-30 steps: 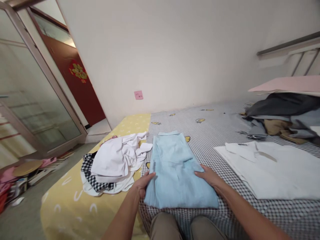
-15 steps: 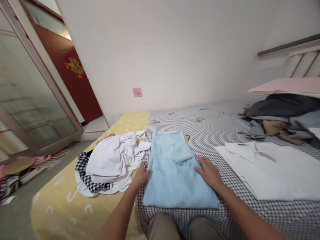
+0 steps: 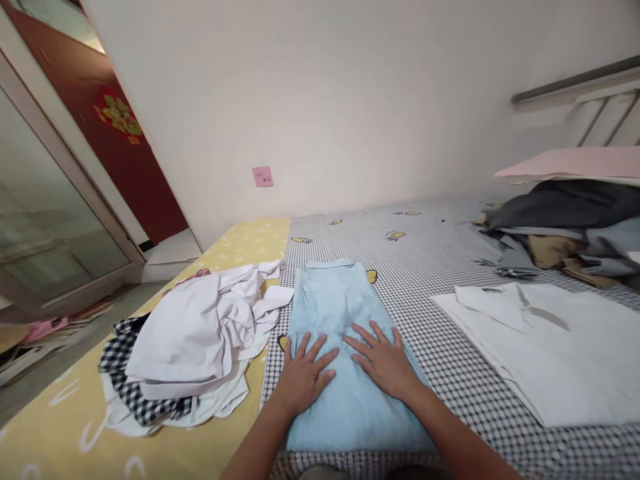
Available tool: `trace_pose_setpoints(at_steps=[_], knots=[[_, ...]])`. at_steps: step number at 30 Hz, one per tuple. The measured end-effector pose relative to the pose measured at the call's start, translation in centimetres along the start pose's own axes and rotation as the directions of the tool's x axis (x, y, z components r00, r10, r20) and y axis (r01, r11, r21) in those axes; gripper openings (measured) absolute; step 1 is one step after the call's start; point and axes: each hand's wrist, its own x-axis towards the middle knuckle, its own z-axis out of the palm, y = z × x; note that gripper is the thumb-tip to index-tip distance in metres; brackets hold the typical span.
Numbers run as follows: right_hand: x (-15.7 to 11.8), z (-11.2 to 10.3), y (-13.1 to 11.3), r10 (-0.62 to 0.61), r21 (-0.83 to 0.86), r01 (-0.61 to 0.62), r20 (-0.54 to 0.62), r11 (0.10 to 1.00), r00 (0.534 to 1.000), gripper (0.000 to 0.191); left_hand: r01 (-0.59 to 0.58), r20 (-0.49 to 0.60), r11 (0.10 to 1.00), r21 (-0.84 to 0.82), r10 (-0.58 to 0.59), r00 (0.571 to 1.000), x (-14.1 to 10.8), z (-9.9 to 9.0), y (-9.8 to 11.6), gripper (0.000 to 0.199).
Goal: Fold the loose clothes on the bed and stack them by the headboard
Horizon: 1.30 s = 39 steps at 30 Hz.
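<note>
A light blue garment, folded into a long shape [image 3: 330,293], lies flat on the checked bedsheet in front of me, its narrower collar-like end toward the wall. My left hand [image 3: 306,377] rests flat on its left side with the fingers spread. On the right half, my right hand [image 3: 383,360] lies palm down, its fingers also apart. Both hands touch the cloth without gripping it. To the left is a loose heap of white clothes [image 3: 185,333] with a black-and-white checked garment [image 3: 123,363] under it. A folded white shirt [image 3: 555,353] lies to the right.
The bed carries a yellow sheet [image 3: 65,427] on the left and a grey checked sheet [image 3: 425,260] on the right. Dark and brown clothes [image 3: 560,220] are piled at the far right beneath a pink flat item [image 3: 575,162]. A wall [image 3: 320,100] stands behind.
Both hands have moved from the garment's side edges inward onto its top and now lie flat with fingers spread. The view has shifted slightly, bringing the garment nearer.
</note>
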Motion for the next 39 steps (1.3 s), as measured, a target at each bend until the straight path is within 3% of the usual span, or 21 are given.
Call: trace_pose_setpoints(at_steps=[4, 9, 12, 15, 18, 20, 22, 24, 27, 30, 34, 39], knots=[[0.1, 0.9, 0.7, -0.009, 0.009, 0.009, 0.008, 1.0, 1.0, 0.045, 0.032, 0.054, 0.999, -0.027, -0.03, 0.998, 0.4, 0.8, -1.3, 0.049], [-0.1, 1.0, 0.6, -0.019, 0.031, 0.02, -0.036, 0.999, 0.999, 0.047, 0.046, 0.068, 0.999, -0.024, -0.044, 0.997, 0.3, 0.6, -1.3, 0.05], [0.3, 0.8, 0.3, 0.025, 0.241, -0.017, -0.031, 0.97, 0.999, 0.047, 0.079, 0.065, 0.995, -0.064, -0.075, 0.995, 0.6, 0.1, -0.8, 0.049], [1.2, -1.1, 0.6, 0.079, 0.442, -0.061, -0.023, 0.895, 0.997, 0.046, 0.127, 0.056, 0.987, -0.097, -0.122, 0.991, 1.8, -1.6, 0.7, 0.05], [1.2, -5.2, 1.4, 0.115, 0.525, -0.037, -0.117, 0.851, 0.986, 0.056, 0.136, -0.059, 0.986, -0.093, -0.142, 0.988, 2.2, -4.7, 3.1, 0.058], [-0.4, -8.2, 2.1, 0.149, 0.56, -0.002, -0.218, 0.829, 0.965, 0.061, 0.095, -0.199, 0.994, -0.061, -0.106, 0.974, 0.7, -6.7, 4.1, 0.058], [-3.5, -10.5, 2.6, 0.149, 0.547, 0.046, -0.307, 0.836, 0.94, 0.061, 0.023, -0.359, 0.997, 0.067, 0.003, 0.933, -2.7, -7.7, 3.8, 0.053], [-7.5, -11.3, 3.0, 0.085, 0.455, 0.09, -0.349, 0.886, 0.933, 0.055, -0.022, -0.455, 0.958, 0.285, 0.155, 0.877, -7.4, -7.4, 2.1, 0.049], [-13.4, -9.4, 3.8, -0.09, 0.215, 0.153, -0.277, 0.965, 0.957, 0.052, -0.024, -0.377, 0.83, 0.557, 0.278, 0.884, -14.3, -5.3, -1.2, 0.059], [-16.7, -5.5, 4.9, -0.213, 0.042, 0.224, -0.181, 0.974, 0.96, 0.067, 0.034, -0.31, 0.764, 0.644, 0.221, 0.925, -17.9, -3.1, -3.1, 0.069], [-16.3, -1.7, 5.8, -0.261, -0.059, 0.255, -0.169, 0.965, 0.95, 0.082, 0.132, -0.29, 0.839, 0.528, 0.031, 0.957, -16.6, -1.9, -2.9, 0.072], [-13.5, -1.6, 5.3, -0.232, -0.028, 0.231, -0.029, 0.973, 0.972, 0.079, 0.046, -0.057, 0.897, 0.44, -0.024, 0.998, -12.9, -1.2, -2.5, 0.101]])
